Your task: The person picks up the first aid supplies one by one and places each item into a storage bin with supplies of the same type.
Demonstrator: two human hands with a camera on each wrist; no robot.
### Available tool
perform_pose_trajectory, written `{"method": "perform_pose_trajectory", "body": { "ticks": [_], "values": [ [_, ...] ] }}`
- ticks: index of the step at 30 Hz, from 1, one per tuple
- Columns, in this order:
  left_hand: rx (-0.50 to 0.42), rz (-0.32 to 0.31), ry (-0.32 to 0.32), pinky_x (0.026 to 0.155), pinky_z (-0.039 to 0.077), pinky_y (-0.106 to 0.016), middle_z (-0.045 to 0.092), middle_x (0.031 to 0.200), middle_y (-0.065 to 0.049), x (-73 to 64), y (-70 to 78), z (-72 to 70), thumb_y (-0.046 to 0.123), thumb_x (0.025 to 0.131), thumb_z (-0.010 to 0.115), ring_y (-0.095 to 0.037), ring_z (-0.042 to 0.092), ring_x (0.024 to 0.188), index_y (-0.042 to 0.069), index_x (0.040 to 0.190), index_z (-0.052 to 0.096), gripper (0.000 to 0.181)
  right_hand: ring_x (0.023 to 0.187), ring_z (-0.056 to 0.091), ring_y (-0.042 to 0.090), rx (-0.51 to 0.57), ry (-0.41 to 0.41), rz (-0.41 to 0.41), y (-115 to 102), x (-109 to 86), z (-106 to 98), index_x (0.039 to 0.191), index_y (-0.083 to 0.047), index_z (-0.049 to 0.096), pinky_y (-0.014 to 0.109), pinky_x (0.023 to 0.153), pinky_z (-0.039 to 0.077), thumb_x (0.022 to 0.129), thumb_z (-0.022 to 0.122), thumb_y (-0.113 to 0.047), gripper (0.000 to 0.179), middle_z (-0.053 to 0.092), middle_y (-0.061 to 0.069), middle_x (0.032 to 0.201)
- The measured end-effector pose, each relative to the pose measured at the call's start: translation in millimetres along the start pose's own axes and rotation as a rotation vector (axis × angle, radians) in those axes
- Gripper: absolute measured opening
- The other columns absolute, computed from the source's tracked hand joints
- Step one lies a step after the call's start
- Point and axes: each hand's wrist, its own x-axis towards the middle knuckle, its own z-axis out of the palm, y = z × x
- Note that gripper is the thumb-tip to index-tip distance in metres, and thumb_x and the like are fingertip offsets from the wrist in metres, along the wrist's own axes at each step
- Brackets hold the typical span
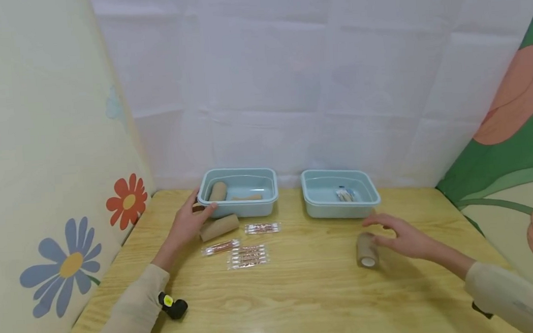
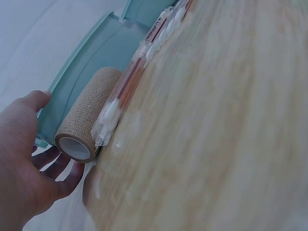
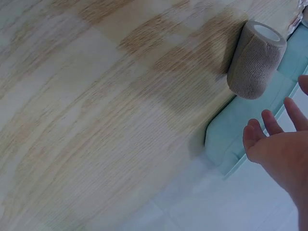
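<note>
In the head view my left hand (image 1: 188, 222) is at the front left corner of the left blue tub (image 1: 262, 207), thumb at its rim. A tan roll of cohesive bandage (image 2: 89, 113) lies against the tub's front, its near end right by my spread left fingers. On the right, my right hand (image 1: 405, 237) has its fingers apart and holds nothing. Close beside its thumb lies another tan bandage roll (image 1: 365, 244), white core facing me. The right wrist view shows that roll (image 3: 255, 62) beyond my fingertips, overlapping the right blue tub (image 3: 231, 125).
Inside the left tub are a bandage roll (image 1: 218, 191) and a flat tan piece (image 1: 246, 198). The right tub holds small wrapped items (image 1: 344, 194). Clear packets of brown cotton swabs (image 1: 248, 257) lie on the wooden table (image 1: 302, 296). A white sheet (image 1: 261, 85) hangs behind.
</note>
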Motion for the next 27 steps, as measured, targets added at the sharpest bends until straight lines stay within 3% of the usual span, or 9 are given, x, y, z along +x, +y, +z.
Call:
{"method": "perform_pose_trajectory", "body": {
  "ticks": [9, 19, 27],
  "values": [
    [0.001, 0.006, -0.004, 0.099, 0.048, -0.053, 0.038, 0.153, -0.024, 1.4, -1.8, -0.3, 0.048, 0.100, 0.064, -0.042, 0.047, 0.129, 0.011, 0.163, 0.021, 0.085, 0.137, 0.037, 0.050, 0.003, -0.084, -0.008, 2.8, -8.1, -4.4, 0.142, -0.007, 0.058, 0.071, 0.105, 0.031, 0.096, 0.062, -0.001, 0.046, 0.045, 0.026, 0.148],
    [0.001, 0.022, -0.003, 0.100, 0.046, -0.056, 0.038, 0.154, -0.024, -0.3, -0.9, -1.2, 0.051, 0.099, 0.063, -0.042, 0.046, 0.129, 0.012, 0.163, 0.021, 0.086, 0.137, 0.038, 0.048, -0.047, -0.077, -0.074, 10.5, -6.7, 3.5, 0.142, -0.005, 0.057, 0.071, 0.103, 0.033, 0.080, 0.063, 0.016, 0.065, 0.045, 0.024, 0.149],
    [-0.013, 0.017, -0.006, 0.099, 0.048, -0.054, 0.039, 0.153, -0.024, -1.3, 0.4, -1.4, 0.047, 0.099, 0.065, -0.042, 0.047, 0.129, 0.012, 0.163, 0.021, 0.085, 0.138, 0.037, 0.047, -0.049, -0.182, -0.102, 11.7, -0.4, 11.2, 0.141, 0.000, 0.057, 0.066, 0.105, 0.035, 0.071, 0.061, 0.026, 0.074, 0.040, 0.026, 0.152]
  ]
}}
